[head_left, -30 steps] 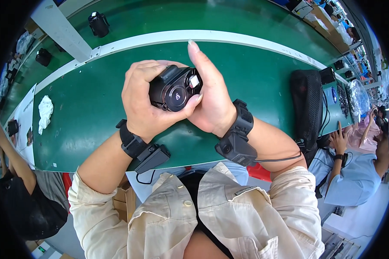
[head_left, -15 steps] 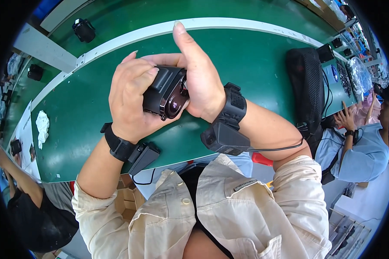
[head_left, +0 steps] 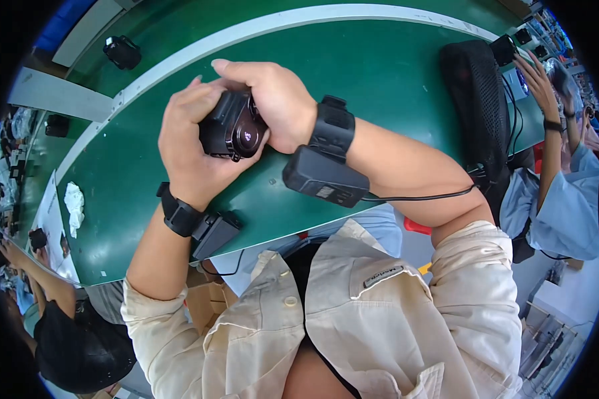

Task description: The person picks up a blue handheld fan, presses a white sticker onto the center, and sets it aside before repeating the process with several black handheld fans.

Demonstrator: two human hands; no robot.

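Note:
Between my hands, above the table, is a black boxy device (head_left: 220,124) with a glossy dark, rounded face (head_left: 247,135) turned toward the right and me. A small light mark glows on that face. My left hand (head_left: 183,136) is wrapped around its left and lower side, palm against the casing. My right hand (head_left: 283,100) curls round its far and right side, thumb reaching across the top; most of its fingers are hidden behind the device. Each wrist carries a black strap with a boxy unit, the left unit (head_left: 216,234) and the right unit (head_left: 325,179).
On the green table (head_left: 373,86), a black mesh case (head_left: 474,106) lies at right, cables beside it. Crumpled white tissue (head_left: 74,208) sits at left. Beyond the white rail stands another black device (head_left: 122,52). Co-workers sit at right (head_left: 566,206) and left (head_left: 80,346).
Both hands and the device have shifted left and slightly up. My right thumb has swung from upright to lie across the device's top. The co-worker at right has reached an arm forward.

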